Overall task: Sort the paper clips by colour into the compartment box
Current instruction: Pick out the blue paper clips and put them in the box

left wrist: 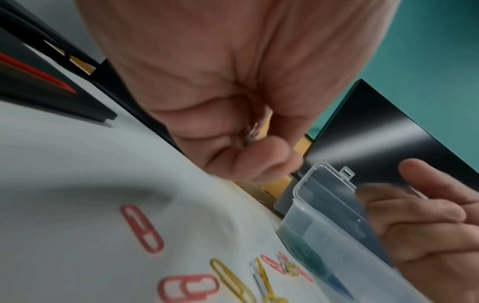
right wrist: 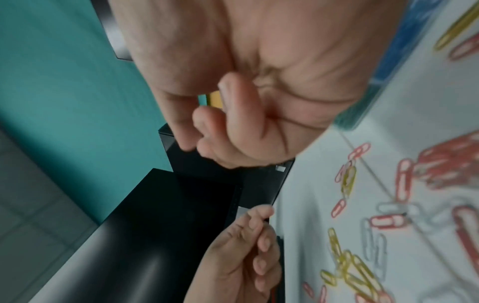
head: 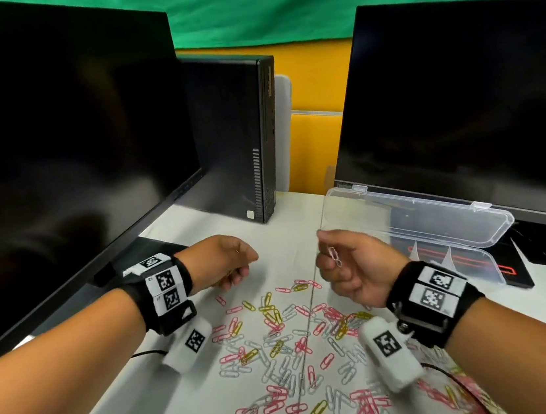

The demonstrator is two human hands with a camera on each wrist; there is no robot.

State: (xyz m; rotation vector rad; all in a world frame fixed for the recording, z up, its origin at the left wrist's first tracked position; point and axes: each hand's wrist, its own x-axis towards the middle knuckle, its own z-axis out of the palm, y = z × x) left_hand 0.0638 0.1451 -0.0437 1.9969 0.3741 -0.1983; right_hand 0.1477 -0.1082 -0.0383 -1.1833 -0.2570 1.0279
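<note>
From the head view, the right hand [head: 351, 267] is raised above the tabletop [head: 192, 399], thumb and fingers pinching a few white paper clips [head: 334, 257] that hang from the fingertips. The left hand [head: 223, 261] hovers low beside it, fingers curled inward; what it holds cannot be told from here. Pink, yellow and white paper clips [head: 293, 352] lie scattered across the tabletop between and below both wrists. The clear compartment box [head: 456, 253] sits at the right, its lid [head: 414, 220] standing open, in front of the right monitor [head: 457, 91]. A second monitor [head: 61, 146] stands at the left, and a black computer case [head: 235, 135] stands between them.

In the left wrist view, the left hand's [left wrist: 233, 102] curled fingers close round a small metallic thing [left wrist: 252, 133], too blurred to name. The box [left wrist: 324, 215] lies ahead, with the right hand [left wrist: 427, 221] beside it.

In the right wrist view, the right hand [right wrist: 246, 102] is bunched tight, its clips hidden. The left hand [right wrist: 243, 250] shows below, fingers bent.
</note>
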